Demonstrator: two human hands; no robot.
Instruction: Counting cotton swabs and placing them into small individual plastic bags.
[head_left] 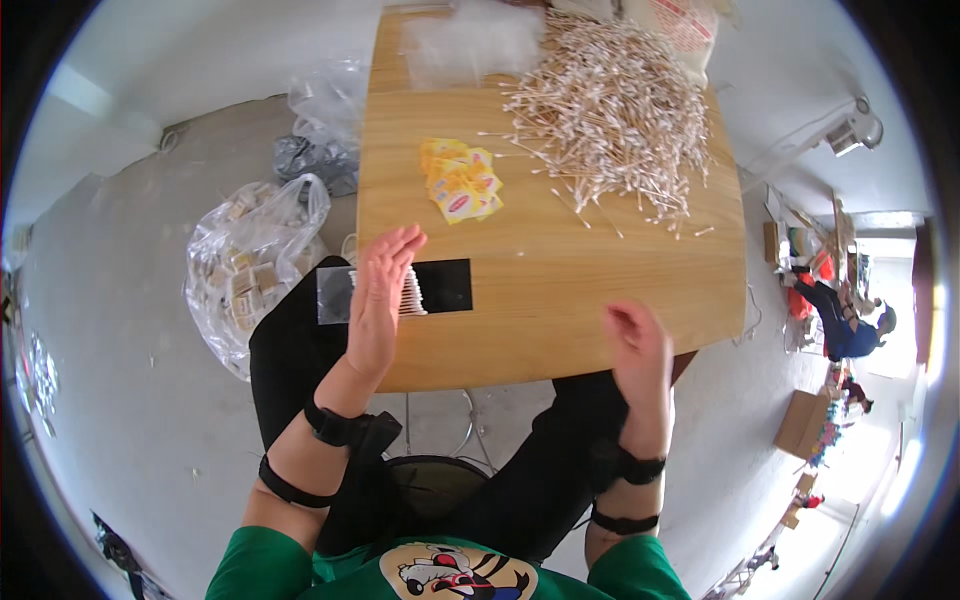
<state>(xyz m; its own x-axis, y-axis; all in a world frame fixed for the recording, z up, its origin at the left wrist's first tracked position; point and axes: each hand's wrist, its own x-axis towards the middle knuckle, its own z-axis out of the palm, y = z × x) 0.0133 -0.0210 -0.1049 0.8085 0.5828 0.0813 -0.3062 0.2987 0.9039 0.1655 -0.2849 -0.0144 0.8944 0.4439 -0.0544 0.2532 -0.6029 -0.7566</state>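
Note:
My left hand (376, 305) is open, its fingers stretched out together, on edge over the near left side of the table. Partly hidden behind it is a short row of cotton swabs (412, 293), lined up side by side. They lie by a black flat piece (452, 284) and a clear plastic sleeve (333, 295), which reaches over the table's left edge. My right hand (642, 355) hovers at the near right edge, its fingers curled and smeared by motion; whether it holds anything does not show. A large loose heap of cotton swabs (620, 115) covers the far right.
Yellow printed cards (462, 182) lie spread on the wooden table (540, 340) left of the heap. Clear plastic bags (470, 45) sit at the far edge. A clear sack of small packs (245, 270) stands on the floor at left. People (850, 325) sit far right.

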